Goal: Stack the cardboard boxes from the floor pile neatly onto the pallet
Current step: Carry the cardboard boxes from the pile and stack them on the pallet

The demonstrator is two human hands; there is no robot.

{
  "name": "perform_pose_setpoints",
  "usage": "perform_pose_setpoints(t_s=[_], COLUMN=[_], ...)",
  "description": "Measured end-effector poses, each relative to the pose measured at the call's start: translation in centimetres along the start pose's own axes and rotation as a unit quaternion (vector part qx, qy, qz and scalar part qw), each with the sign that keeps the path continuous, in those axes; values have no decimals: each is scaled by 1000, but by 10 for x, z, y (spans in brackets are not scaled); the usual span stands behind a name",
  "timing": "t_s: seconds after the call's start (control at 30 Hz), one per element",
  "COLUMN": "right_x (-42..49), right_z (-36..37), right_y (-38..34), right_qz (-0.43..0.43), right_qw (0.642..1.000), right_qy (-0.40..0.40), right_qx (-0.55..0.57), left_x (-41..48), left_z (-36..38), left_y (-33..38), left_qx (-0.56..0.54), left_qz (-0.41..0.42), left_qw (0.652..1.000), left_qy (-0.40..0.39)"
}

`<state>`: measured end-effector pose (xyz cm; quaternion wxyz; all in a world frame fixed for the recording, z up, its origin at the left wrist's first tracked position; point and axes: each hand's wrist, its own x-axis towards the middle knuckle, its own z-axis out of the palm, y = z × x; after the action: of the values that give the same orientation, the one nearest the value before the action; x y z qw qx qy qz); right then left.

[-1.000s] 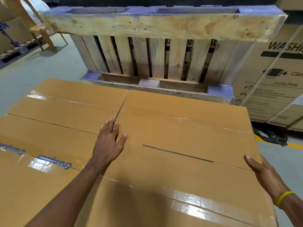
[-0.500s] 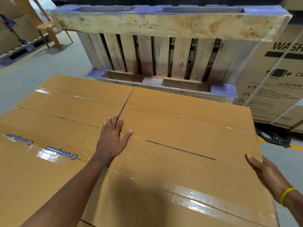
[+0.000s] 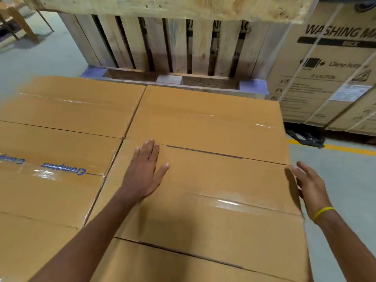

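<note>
One upright pallet (image 3: 179, 43) stands beyond your fingertips (image 3: 149, 142); washing-machine carton (image 3: 325, 68) sits past your right fingers. Your cardboard box (image 3: 223, 190), in the stacked layer, lies under your left hand (image 3: 144, 174): fingers flat, straight, nearly together, thumb spread. Your right hand (image 3: 309, 186) is at its right edge, fingers straight, contact unclear. Push sideways from the right, hold down left, close the seam beside your left fingers, edges flush.

Tan boxes (image 3: 213, 180), blue-lettered tape (image 3: 63, 167)
</note>
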<state>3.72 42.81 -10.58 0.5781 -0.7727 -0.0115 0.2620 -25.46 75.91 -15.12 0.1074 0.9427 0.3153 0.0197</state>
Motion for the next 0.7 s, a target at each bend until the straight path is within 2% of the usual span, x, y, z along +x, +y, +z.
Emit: perform_pose_setpoints(t_s=[0.07,0.17,0.33,0.43,0.57,0.7], right_x=[-39,-79,-67,-63,-61,-70], right_z=[-5,-4,-4,-2,9,4], right_y=[9,26,51,51,49,54], right_qz=[27,20,-14,-21,-49,-62], right_qw=[999,998,998,997,996,994], right_qy=[-30,-63,-32,-58,-42,2], right_qx=[-1,-24,-49,-50,-66,-86], left_x=[-32,-50,-48,-49,-47,-63], left_z=[10,22,22,21,20,13], left_y=[21,26,25,24,22,20], left_qx=[14,36,45,42,33,23], left_qz=[34,36,21,21,20,30], left_qw=[999,998,998,998,998,997], left_qy=[-23,-31,-38,-34,-43,-65])
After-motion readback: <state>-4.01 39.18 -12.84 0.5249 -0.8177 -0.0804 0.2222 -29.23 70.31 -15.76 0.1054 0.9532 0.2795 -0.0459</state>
